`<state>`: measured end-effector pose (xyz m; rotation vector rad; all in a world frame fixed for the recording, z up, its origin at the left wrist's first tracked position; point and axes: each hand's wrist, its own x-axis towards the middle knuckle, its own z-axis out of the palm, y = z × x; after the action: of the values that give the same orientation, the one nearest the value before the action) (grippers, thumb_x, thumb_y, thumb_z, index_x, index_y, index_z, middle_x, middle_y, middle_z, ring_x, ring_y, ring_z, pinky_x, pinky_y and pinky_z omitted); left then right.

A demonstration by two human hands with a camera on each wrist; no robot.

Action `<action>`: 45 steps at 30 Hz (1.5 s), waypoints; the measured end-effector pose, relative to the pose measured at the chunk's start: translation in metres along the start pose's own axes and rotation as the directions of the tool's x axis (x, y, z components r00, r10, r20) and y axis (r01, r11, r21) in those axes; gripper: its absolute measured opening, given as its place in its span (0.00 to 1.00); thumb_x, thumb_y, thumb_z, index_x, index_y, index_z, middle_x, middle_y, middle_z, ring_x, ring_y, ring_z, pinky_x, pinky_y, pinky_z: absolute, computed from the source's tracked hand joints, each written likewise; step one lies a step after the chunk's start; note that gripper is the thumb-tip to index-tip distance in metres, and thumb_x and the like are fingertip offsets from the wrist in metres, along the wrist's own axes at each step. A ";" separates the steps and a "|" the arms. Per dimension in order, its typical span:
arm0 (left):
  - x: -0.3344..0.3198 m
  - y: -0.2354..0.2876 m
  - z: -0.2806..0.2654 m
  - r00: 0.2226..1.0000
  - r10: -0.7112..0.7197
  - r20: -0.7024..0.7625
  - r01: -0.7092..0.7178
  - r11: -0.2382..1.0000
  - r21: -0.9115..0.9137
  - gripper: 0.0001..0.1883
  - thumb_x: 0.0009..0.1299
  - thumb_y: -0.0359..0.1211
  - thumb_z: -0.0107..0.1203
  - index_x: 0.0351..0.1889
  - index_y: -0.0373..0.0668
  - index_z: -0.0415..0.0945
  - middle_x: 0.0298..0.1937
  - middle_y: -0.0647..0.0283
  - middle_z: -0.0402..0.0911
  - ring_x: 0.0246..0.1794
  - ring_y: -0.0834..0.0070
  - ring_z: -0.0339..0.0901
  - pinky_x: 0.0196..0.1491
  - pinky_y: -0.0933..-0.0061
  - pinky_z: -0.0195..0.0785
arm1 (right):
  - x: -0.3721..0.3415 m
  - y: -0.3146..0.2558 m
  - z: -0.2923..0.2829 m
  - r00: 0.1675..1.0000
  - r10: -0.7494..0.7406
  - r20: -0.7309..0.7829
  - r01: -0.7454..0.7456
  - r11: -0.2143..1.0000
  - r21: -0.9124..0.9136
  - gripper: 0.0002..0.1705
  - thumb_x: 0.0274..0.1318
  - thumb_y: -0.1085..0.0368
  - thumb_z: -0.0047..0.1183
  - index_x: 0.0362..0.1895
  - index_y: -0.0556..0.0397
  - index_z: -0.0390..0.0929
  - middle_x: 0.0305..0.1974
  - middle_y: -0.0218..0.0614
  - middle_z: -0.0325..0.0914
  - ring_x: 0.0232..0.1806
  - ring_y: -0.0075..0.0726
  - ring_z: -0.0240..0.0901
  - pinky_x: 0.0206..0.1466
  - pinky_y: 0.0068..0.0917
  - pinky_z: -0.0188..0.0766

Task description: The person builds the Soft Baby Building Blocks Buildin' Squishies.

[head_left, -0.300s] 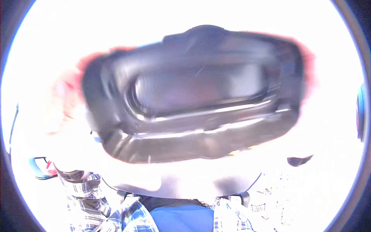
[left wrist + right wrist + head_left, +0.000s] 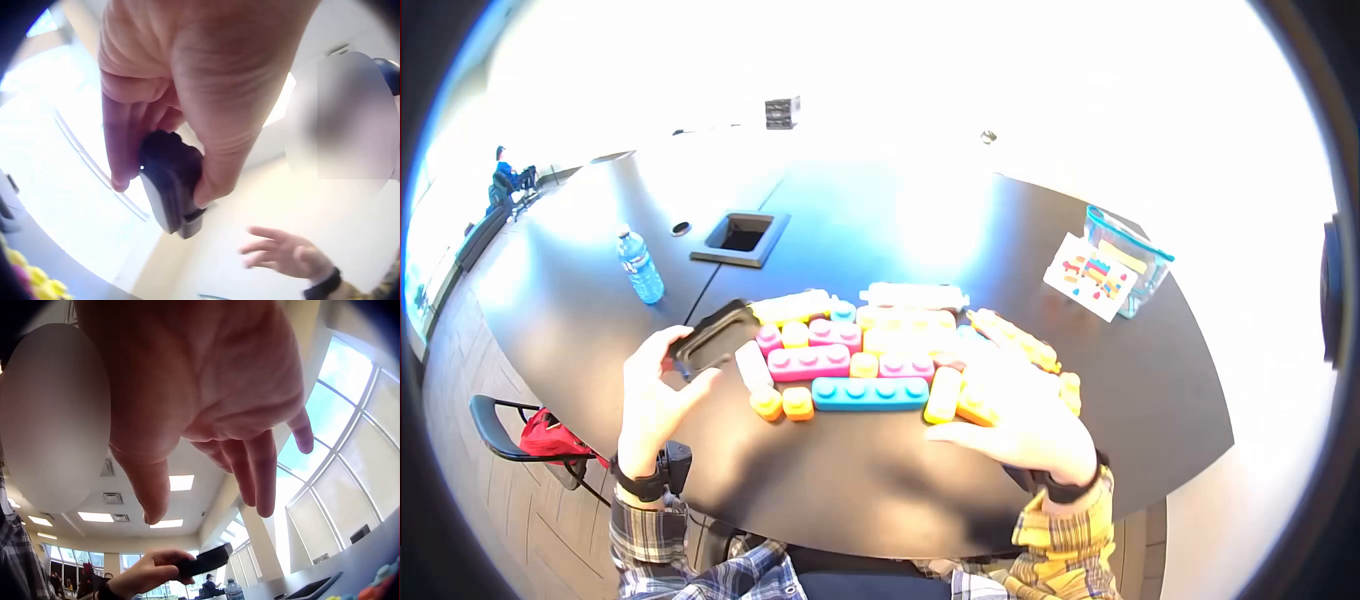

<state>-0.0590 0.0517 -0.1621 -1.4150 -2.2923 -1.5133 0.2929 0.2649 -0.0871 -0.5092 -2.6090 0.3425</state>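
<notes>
A small black case [image 2: 715,338] is in my left hand [image 2: 652,392], gripped between thumb and fingers at the left end of the blocks. In the left wrist view the thumb presses one side of the case [image 2: 169,181] and the fingers lie on the other. My right hand [image 2: 1025,415] hovers at the right part of the blocks, holding nothing; in the right wrist view its fingers [image 2: 259,469] hang apart. Toy blocks, pink [image 2: 808,362], blue [image 2: 870,394], yellow and orange, lie grouped on the dark table [image 2: 830,470].
A water bottle [image 2: 640,267] stands at the left, near a square table opening [image 2: 740,238]. At the right is a clear zip bag [image 2: 1145,275] with a picture card [image 2: 1090,277] before it. A chair [image 2: 500,430] holding a red item stands at the far left.
The dark object that filled the head view is now small, down at the left in my left hand. My right hand has come apart from it, and the table and blocks show.
</notes>
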 end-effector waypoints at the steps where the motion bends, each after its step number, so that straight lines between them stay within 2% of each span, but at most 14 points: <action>1: 0.003 -0.039 -0.007 0.993 -0.064 -0.104 0.066 0.998 0.013 0.28 0.59 0.28 0.76 0.58 0.35 0.80 0.46 0.64 0.86 0.44 0.79 0.83 0.50 0.74 0.78 | 0.001 0.007 0.000 0.996 -0.079 -0.044 0.083 0.993 0.086 0.36 0.47 0.55 0.79 0.62 0.49 0.83 0.64 0.40 0.82 0.73 0.47 0.72 0.79 0.49 0.61; 4: 0.042 -0.099 -0.025 0.949 -0.199 -0.245 0.267 0.920 0.286 0.26 0.60 0.37 0.77 0.54 0.36 0.83 0.29 0.61 0.84 0.26 0.76 0.79 0.34 0.70 0.73 | 0.018 0.022 -0.006 0.997 0.014 -0.074 0.004 0.971 0.238 0.33 0.49 0.61 0.77 0.61 0.54 0.83 0.58 0.41 0.86 0.63 0.51 0.81 0.78 0.50 0.61; 6: 0.054 -0.125 -0.023 0.935 -0.253 -0.248 0.337 0.850 0.404 0.27 0.61 0.42 0.76 0.53 0.36 0.83 0.36 0.51 0.88 0.34 0.61 0.87 0.41 0.62 0.78 | 0.006 0.035 -0.013 0.998 0.025 -0.060 -0.009 0.966 0.258 0.31 0.50 0.62 0.76 0.60 0.54 0.83 0.56 0.41 0.87 0.61 0.51 0.82 0.78 0.49 0.63; 9: 0.047 -0.137 -0.018 0.903 -0.362 -0.229 0.428 0.789 0.441 0.27 0.61 0.45 0.75 0.51 0.36 0.83 0.43 0.45 0.90 0.44 0.48 0.88 0.49 0.53 0.80 | -0.035 0.047 -0.017 0.963 0.266 -0.034 -0.233 0.894 0.383 0.25 0.55 0.65 0.72 0.58 0.56 0.85 0.52 0.41 0.89 0.57 0.47 0.85 0.66 0.41 0.75; 15: 0.036 -0.175 -0.022 0.923 -0.356 -0.147 0.371 0.723 0.582 0.28 0.60 0.44 0.76 0.52 0.35 0.82 0.48 0.48 0.85 0.51 0.49 0.82 0.55 0.54 0.76 | -0.097 0.069 0.012 0.832 0.493 -0.255 -0.352 0.824 0.444 0.20 0.56 0.68 0.68 0.53 0.60 0.85 0.47 0.41 0.89 0.50 0.40 0.86 0.60 0.34 0.77; 17: 0.041 -0.180 -0.017 0.935 -0.336 -0.110 0.332 0.729 0.598 0.28 0.61 0.42 0.76 0.53 0.35 0.81 0.50 0.49 0.83 0.53 0.49 0.80 0.56 0.54 0.75 | -0.104 0.077 0.024 0.732 0.580 -0.358 -0.448 0.805 0.388 0.19 0.57 0.68 0.67 0.53 0.59 0.84 0.48 0.41 0.87 0.50 0.40 0.85 0.60 0.34 0.77; 20: 0.030 -0.147 -0.020 0.992 0.010 -0.128 0.061 0.841 0.538 0.23 0.64 0.33 0.74 0.55 0.35 0.79 0.52 0.52 0.81 0.54 0.50 0.77 0.59 0.55 0.71 | -0.123 0.073 0.028 0.634 0.611 -0.475 -0.489 0.792 0.366 0.20 0.59 0.66 0.66 0.55 0.59 0.83 0.53 0.42 0.85 0.54 0.40 0.83 0.62 0.35 0.76; 23: 0.034 -0.104 -0.024 0.994 0.028 -0.104 0.011 0.931 0.364 0.21 0.64 0.30 0.73 0.54 0.37 0.80 0.51 0.54 0.81 0.51 0.55 0.78 0.55 0.59 0.73 | -0.128 0.072 0.032 0.599 0.580 -0.553 -0.432 0.815 0.386 0.20 0.62 0.65 0.65 0.56 0.59 0.82 0.57 0.43 0.83 0.58 0.40 0.80 0.66 0.36 0.73; 24: 0.034 -0.086 -0.021 0.993 0.046 -0.112 -0.005 0.940 0.341 0.16 0.66 0.27 0.69 0.50 0.39 0.81 0.47 0.58 0.82 0.46 0.65 0.80 0.42 0.69 0.73 | -0.128 0.073 0.032 0.595 0.587 -0.549 -0.443 0.810 0.385 0.20 0.62 0.65 0.65 0.56 0.59 0.82 0.57 0.43 0.83 0.58 0.40 0.80 0.66 0.36 0.73; 28: 0.013 -0.040 -0.016 0.964 0.199 -0.176 -0.153 0.957 0.248 0.08 0.70 0.26 0.66 0.45 0.36 0.82 0.42 0.60 0.85 0.41 0.69 0.82 0.42 0.72 0.72 | -0.130 0.074 0.030 0.560 0.553 -0.617 -0.460 0.827 0.323 0.19 0.67 0.65 0.61 0.59 0.58 0.81 0.59 0.41 0.82 0.63 0.40 0.78 0.72 0.37 0.69; 32: -0.003 -0.047 -0.018 0.950 0.005 -0.312 0.036 0.991 0.126 0.04 0.76 0.25 0.62 0.44 0.35 0.82 0.41 0.63 0.85 0.40 0.79 0.80 0.42 0.76 0.71 | -0.128 0.074 0.035 0.580 0.508 -0.637 -0.462 0.849 0.256 0.16 0.66 0.66 0.61 0.55 0.57 0.83 0.59 0.41 0.83 0.63 0.42 0.78 0.72 0.38 0.69; 39: 0.002 -0.041 -0.016 0.958 0.065 -0.278 -0.025 0.989 0.146 0.07 0.74 0.22 0.59 0.48 0.36 0.82 0.45 0.63 0.84 0.39 0.78 0.80 0.40 0.77 0.72 | -0.113 0.071 0.037 0.623 0.479 -0.618 -0.468 0.862 0.196 0.11 0.64 0.65 0.64 0.48 0.56 0.84 0.55 0.42 0.86 0.59 0.48 0.81 0.67 0.41 0.73; 42: 0.026 -0.034 -0.015 0.977 0.038 -0.211 -0.017 0.995 0.099 0.15 0.72 0.23 0.61 0.56 0.38 0.80 0.51 0.62 0.84 0.43 0.75 0.81 0.43 0.75 0.74 | -0.111 0.067 0.036 0.631 0.498 -0.595 -0.468 0.856 0.220 0.11 0.65 0.66 0.62 0.48 0.57 0.84 0.57 0.42 0.84 0.62 0.45 0.79 0.70 0.39 0.70; 45: 0.077 -0.032 -0.007 0.988 0.068 0.139 -0.092 0.981 0.173 0.28 0.69 0.29 0.68 0.68 0.41 0.75 0.61 0.57 0.81 0.58 0.67 0.79 0.50 0.68 0.77 | -0.109 0.065 0.038 0.640 0.496 -0.586 -0.481 0.854 0.198 0.12 0.65 0.66 0.62 0.49 0.58 0.84 0.56 0.41 0.85 0.61 0.44 0.79 0.69 0.39 0.71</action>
<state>-0.1295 0.0933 -0.1432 -1.5790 -2.3431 -1.1909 0.3840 0.2735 -0.1832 -1.1221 -1.7812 0.3044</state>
